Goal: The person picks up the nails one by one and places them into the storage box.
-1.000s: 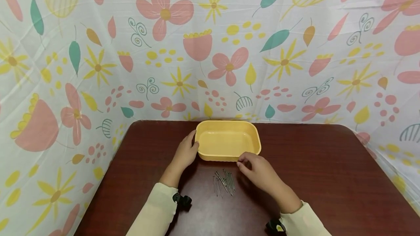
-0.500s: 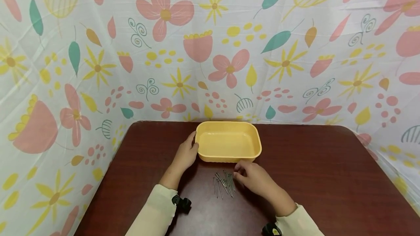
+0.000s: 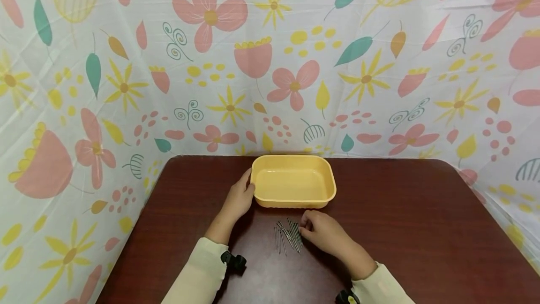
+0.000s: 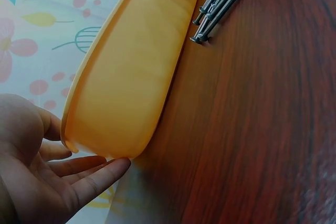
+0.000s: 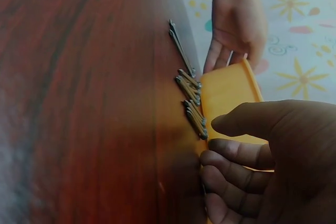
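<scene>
A yellow plastic tray (image 3: 291, 204) stands at the far edge of the dark wooden table. My left hand (image 3: 237, 198) holds its left end; in the left wrist view the fingers (image 4: 100, 179) lie along the outer wall and the thumb meets the rim. In front of the tray, several metal nails (image 3: 288, 237) lie loosely bunched on the tabletop. Close to their right side is my right hand (image 3: 326, 233), thumb and bent forefinger apart. The right wrist view shows its thumb tip just beside the nearest nails (image 5: 194, 119), with nothing seen between the fingertips.
The reddish-brown table (image 3: 401, 210) extends to both sides of the tray. A white cloth (image 3: 371, 121) printed with flowers hangs behind and at the sides. Black wrist straps (image 3: 234, 262) sit at the cuffs of the cream sleeves.
My right hand has moved from the tray's front right corner back toward me and left, down beside the nails. The left hand, the tray and the nails stay in place.
</scene>
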Tool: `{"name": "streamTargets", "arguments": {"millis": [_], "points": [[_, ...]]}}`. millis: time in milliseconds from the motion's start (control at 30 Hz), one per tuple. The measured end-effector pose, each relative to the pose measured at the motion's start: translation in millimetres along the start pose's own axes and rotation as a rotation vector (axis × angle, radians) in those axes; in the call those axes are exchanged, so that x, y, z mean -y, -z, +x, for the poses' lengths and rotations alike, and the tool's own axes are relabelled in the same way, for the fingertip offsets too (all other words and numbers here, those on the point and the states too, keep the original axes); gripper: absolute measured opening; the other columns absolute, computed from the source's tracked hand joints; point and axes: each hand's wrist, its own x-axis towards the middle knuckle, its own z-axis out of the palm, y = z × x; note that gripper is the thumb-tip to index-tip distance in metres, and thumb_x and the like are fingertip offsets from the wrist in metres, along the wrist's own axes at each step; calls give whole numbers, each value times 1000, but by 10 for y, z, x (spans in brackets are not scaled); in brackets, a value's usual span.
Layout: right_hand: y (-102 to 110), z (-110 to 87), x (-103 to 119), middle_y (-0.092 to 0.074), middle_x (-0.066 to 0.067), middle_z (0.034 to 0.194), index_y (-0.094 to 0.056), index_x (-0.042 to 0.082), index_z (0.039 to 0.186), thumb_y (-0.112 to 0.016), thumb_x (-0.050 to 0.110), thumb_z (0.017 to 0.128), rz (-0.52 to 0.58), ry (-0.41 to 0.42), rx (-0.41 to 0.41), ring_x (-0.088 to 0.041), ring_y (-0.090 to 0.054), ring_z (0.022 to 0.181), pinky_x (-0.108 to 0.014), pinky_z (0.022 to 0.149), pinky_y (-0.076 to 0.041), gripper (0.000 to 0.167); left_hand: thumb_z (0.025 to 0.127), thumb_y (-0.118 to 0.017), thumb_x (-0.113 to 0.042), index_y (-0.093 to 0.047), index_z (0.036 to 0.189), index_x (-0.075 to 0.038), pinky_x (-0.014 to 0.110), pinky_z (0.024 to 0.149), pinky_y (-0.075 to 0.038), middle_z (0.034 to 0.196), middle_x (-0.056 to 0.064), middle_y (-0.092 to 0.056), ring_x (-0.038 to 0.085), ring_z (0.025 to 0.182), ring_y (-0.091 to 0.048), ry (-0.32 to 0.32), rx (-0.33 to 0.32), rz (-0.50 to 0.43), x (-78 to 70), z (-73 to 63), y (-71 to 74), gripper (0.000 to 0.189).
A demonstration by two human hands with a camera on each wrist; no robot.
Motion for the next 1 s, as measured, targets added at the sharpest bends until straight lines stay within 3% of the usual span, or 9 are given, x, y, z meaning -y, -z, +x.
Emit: {"name": "streamTargets", "arguments": {"millis": [367,633,833,1000], "points": [[-54,-21,32,-54,8,76,-59,19,81,-75,16,87,-32,-28,11,-5,-48,67,-24,62,-41,18,107,-41,-27,-30,161,-22,50,107,-41,150,13,-52,29,118,-54,-5,-3,-13,-1,-5,-5,55],[-95,-24,38,-51,8,74,-57,19,80,-74,15,86,-55,-33,-5,-5,-45,65,-23,60,-39,19,106,-42,-26,-31,161,-21,53,115,-37,152,14,-50,29,131,-52,-8,0,-10,-8,-5,-1,56],[-104,-33,56,-49,7,74,-56,18,80,-73,15,85,-68,-45,-11,-6,-45,65,-24,60,-38,18,106,-42,-25,-30,161,-20,54,118,-34,156,13,-46,31,145,-41,-14,-2,-7,-6,-5,-3,56],[-89,-44,74,-49,7,74,-55,18,78,-72,16,84,-86,-65,-20,-8,-45,67,-27,63,-39,18,106,-42,-25,-30,161,-19,54,118,-33,157,14,-44,32,146,-40,-15,-3,-11,-2,-4,-10,56]]}}
